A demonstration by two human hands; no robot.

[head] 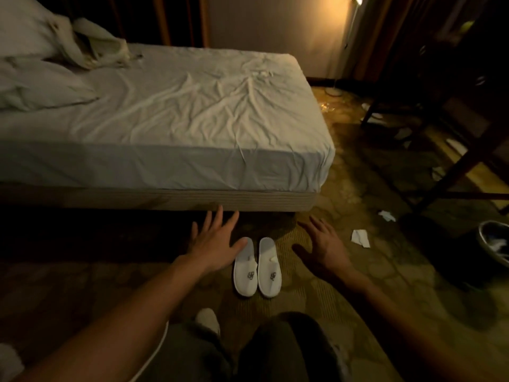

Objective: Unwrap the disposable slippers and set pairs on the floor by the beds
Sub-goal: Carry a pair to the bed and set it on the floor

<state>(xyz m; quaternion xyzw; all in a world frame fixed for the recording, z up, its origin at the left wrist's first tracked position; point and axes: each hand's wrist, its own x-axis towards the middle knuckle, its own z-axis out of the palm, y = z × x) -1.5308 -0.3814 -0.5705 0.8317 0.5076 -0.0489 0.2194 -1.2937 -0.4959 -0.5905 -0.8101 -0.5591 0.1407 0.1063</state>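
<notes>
Hands hover with nothing in them: the left hand (217, 244) is spread flat at lower centre of the frame, fingers straight, its thumb overlapping the toe of the left slipper (244, 267), though whether it touches cannot be told. The right hand (322, 244), just right of centre, is likewise released, fingers splayed and apart from the right slipper (270, 267). Neither grip holds anything.

Between the two hands the pair lies side by side on the patterned carpet (344, 285), unwrapped, toes pointing toward the bed (170, 111), which fills the upper left and centre of the frame. The pair sits near the bed's base, close to its foot corner.

By my reading, this pair is already set down and the step in hand is a final release or small straightening. The next move would call for fetching another wrapped pair for another bed, if one remains; no wrapped slippers show here.

Each slipper carries a small dark emblem on its upper, a monogram-like mark too small to read. No other writing is legible.

Farther out, scraps of white paper (360, 237) lie on the carpet at right, a bin (487, 230) sits at the right edge, and a lit floor lamp (354, 12) glows at upper right.
</notes>
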